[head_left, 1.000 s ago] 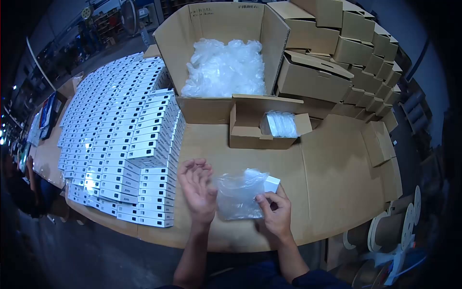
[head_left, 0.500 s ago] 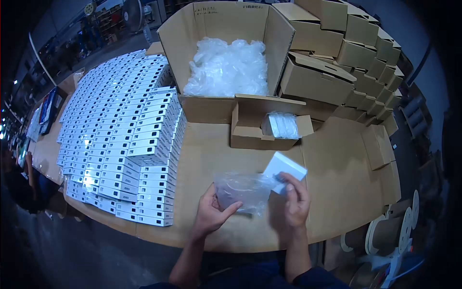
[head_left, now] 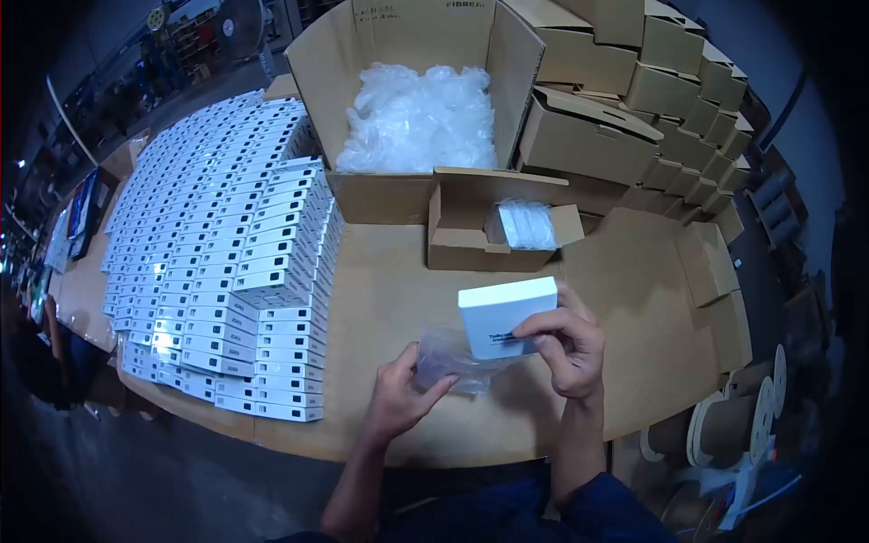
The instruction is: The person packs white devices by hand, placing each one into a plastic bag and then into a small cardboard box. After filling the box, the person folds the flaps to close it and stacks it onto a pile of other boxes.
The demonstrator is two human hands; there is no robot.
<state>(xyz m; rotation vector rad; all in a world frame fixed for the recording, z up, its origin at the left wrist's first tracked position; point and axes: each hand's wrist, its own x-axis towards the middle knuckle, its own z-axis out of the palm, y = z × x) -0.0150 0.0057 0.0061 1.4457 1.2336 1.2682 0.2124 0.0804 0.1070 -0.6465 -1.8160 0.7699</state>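
Clear plastic bags (head_left: 421,118) heap inside a large cardboard carton (head_left: 516,81); plastic-wrapped packages (head_left: 525,226) sit in a smaller cardboard box (head_left: 493,260). Above the bench (head_left: 652,335), the right hand (head_left: 570,346) grips a white printed box (head_left: 498,312), lettering facing the wearer, upper edge running left-right; the left hand (head_left: 401,394) pinches a transparent bag (head_left: 444,360) beside it.

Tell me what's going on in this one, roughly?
A person holds a flat white box with dark lettering in the right hand and a clear plastic bag in the left hand. The box's lower edge meets the bag; whether any of it is inside is unclear. Beyond the hands, a small open brown cardboard carton contains plastic-wrapped pieces. Rows of stacked white boxes stand to the left.
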